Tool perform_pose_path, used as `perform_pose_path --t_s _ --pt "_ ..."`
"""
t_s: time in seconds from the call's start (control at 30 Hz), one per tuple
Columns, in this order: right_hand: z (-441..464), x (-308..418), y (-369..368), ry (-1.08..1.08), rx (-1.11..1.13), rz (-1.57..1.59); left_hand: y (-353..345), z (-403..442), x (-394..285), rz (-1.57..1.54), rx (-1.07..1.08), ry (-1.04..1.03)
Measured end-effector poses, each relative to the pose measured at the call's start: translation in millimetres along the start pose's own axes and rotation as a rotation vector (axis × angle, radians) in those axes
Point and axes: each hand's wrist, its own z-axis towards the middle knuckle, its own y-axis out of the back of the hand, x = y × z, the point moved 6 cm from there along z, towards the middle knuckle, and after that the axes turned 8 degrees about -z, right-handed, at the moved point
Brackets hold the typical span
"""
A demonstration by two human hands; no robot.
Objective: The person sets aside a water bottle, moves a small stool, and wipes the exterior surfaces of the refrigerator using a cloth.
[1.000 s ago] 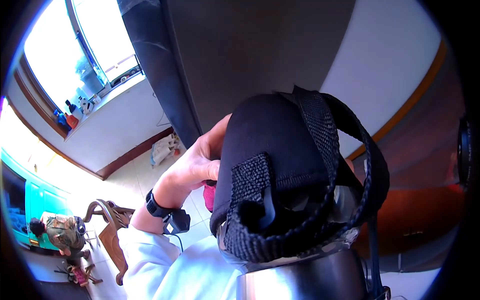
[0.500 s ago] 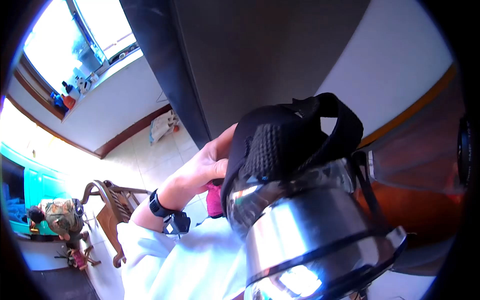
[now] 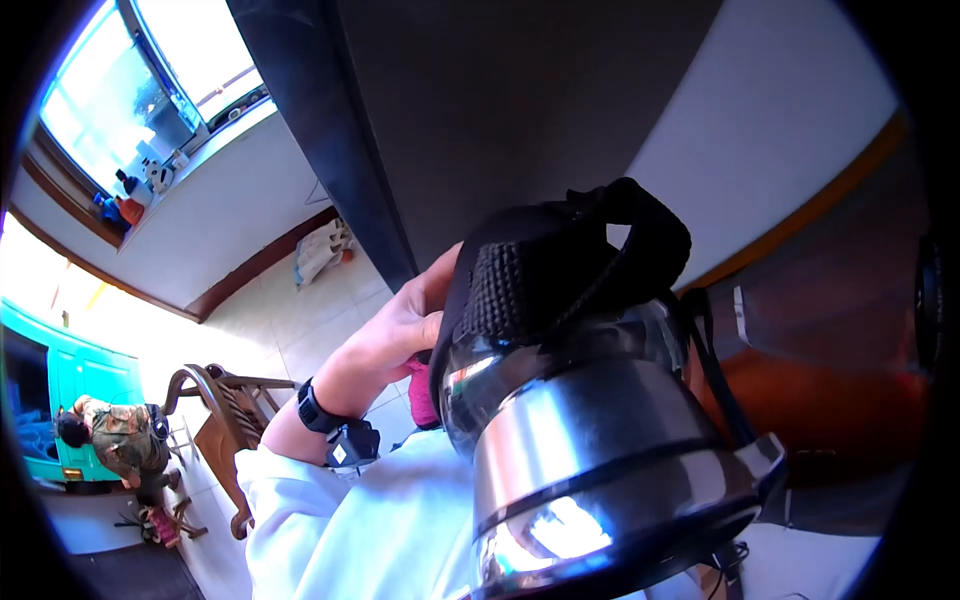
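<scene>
My left hand comes in from the lower left and grips the side of a black fabric cover; its fingertips are hidden behind it. The cover has a woven loop strap and sits around a clear, shiny vessel with a wide, polished metal end tilted toward the camera. Something pink shows just below my left hand. A black band with a small box is on my left wrist. My right hand is not visible.
A wooden chair stands at the lower left. Farther left, a person bends beside a turquoise cabinet. Bottles line the windowsill. A white bag lies on the floor. A dark panel rises behind the cover.
The vessel has tipped so that its metal end shows much more and the cover's top less. The strap loop has shifted left. My left hand keeps its hold.
</scene>
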Motion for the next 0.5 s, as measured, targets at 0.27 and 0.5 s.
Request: perform_pose_path --t_s 0.27,0.5 --pt "-14 1 22 0.053 0.010 -0.219 -24 9 -14 0.025 0.184 -0.145" --pt "12 16 29 0.300 -0.106 -0.164 -36 24 -31 -0.043 0.174 -0.147"
